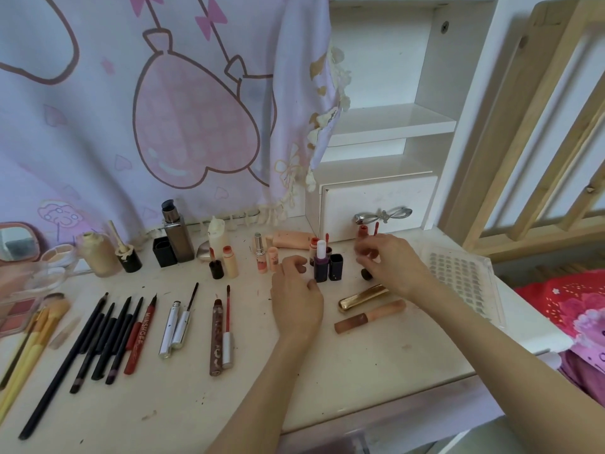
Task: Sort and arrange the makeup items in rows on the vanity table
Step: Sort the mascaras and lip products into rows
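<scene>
two hands at a half-sorted spread of makeup on the vanity table [376, 365].

an uncapped dark purple lipstick [321, 262] stands upright just behind the left hand [296, 301], its black cap [336, 266] upright beside it; the left hand hovers with fingers loosely curled, holding nothing that shows. the right hand [389, 262] has its fingers bent around a small dark tube [366, 274] near the white drawer [376, 204], a red-tipped wand [375, 228] rising above the fingers. in front of it lie a gold tube [363, 298] and a brown-and-peach lip gloss [370, 317], side by side. further left, lip glosses, mascara tubes [175, 324], a row of dark pencils [108, 339] and yellow-handled brushes [32, 332] lie roughly parallel. foundation bottles stand along the back by the pink curtain [163, 109]. a clear lash tray [465, 276] sits at the right edge.
</scene>
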Action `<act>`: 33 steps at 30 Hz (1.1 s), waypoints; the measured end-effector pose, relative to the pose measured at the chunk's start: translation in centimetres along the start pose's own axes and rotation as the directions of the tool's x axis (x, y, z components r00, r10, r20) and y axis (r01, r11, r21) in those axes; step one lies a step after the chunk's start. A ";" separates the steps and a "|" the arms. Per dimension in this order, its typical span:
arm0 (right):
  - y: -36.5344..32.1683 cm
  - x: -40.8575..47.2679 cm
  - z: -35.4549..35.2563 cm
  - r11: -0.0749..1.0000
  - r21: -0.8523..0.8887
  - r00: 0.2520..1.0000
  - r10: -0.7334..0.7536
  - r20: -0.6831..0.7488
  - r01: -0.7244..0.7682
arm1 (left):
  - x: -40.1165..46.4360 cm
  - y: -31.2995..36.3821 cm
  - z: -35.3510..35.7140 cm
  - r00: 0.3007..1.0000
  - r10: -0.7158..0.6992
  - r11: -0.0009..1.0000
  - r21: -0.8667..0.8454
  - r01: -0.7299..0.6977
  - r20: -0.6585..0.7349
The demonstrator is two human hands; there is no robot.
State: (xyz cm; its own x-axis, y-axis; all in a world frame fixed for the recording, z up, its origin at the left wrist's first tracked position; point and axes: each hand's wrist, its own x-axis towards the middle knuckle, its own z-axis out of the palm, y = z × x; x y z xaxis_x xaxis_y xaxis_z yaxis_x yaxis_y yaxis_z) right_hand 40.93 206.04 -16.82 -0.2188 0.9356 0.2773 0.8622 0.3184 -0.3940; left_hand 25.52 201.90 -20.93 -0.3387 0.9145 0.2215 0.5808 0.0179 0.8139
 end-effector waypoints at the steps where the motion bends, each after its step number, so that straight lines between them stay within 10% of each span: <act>1: 0.6 -0.2 -0.2 0.994 -0.108 1.000 -0.017 -0.009 0.016 | -0.2 -0.1 -0.1 1.000 0.008 1.000 -0.026 -0.008 -0.010; 20: 3.1 0.4 -1.0 0.937 -0.346 0.971 0.033 0.237 0.053 | -0.6 -0.2 -0.1 0.998 0.031 0.988 -0.148 -0.040 -0.057; 27: 0.6 -1.7 -3.2 0.987 0.158 0.999 -0.036 0.010 0.034 | -1.2 1.3 -0.9 0.953 0.233 0.950 -0.163 -0.265 -0.191; 33: -2.3 -5.1 -4.1 0.725 0.665 0.975 0.039 0.219 -0.179 | -2.7 2.0 -2.0 0.797 0.584 0.809 -0.032 -0.587 0.152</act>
State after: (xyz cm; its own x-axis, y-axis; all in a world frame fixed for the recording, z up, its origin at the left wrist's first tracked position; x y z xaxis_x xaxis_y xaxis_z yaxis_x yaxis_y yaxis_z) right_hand 41.90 199.88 -13.73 -0.2800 0.9579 0.0626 0.3604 0.1654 -0.9180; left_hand 26.12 198.63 -18.88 0.1817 0.8009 0.5706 0.6446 -0.5352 0.5459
